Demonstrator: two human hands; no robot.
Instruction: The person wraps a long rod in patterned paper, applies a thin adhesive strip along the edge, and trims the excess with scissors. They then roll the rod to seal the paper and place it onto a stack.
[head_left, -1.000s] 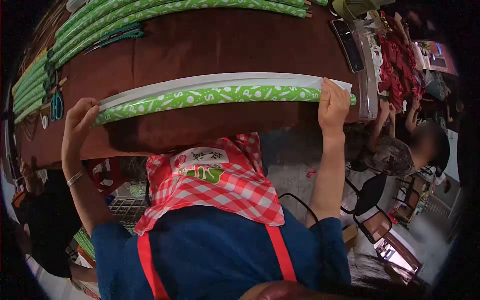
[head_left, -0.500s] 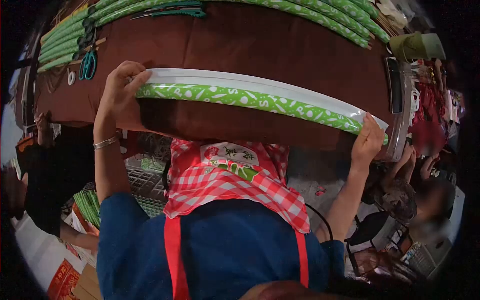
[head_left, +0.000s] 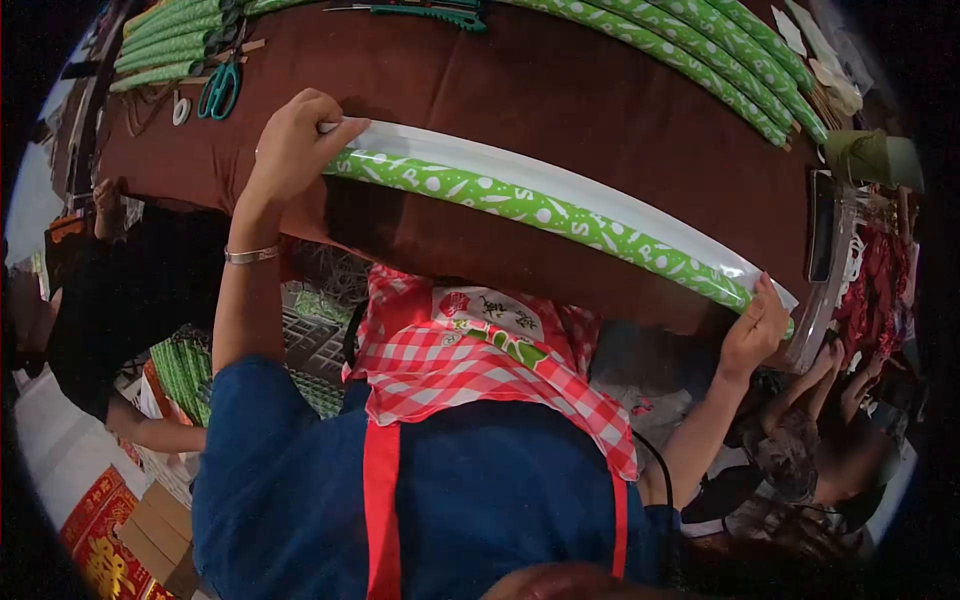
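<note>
A long, glossy green roll of wrapping paper (head_left: 520, 205), printed with white shapes and letters, stretches across the front of the brown-covered table. A plain white flap runs along its far edge. My left hand (head_left: 300, 140) grips the left end, thumb laid over the white flap and fingers curled round. At the other end, my right hand (head_left: 757, 325) is closed on the lower right corner, thumb on the white part. Fingers beneath the paper are hidden on both sides.
Several similar green rolls (head_left: 680, 60) lie along the far side. Teal scissors (head_left: 218, 90), a small white ring (head_left: 181, 110) and a teal cutter (head_left: 430, 13) lie on the brown cloth (head_left: 590, 110). A phone (head_left: 820, 225) is at the right edge. Other people sit at both sides.
The whole view has turned, so the table and roll slant further down to the right. Both hands keep hold of the ends, with little movement relative to the table.
</note>
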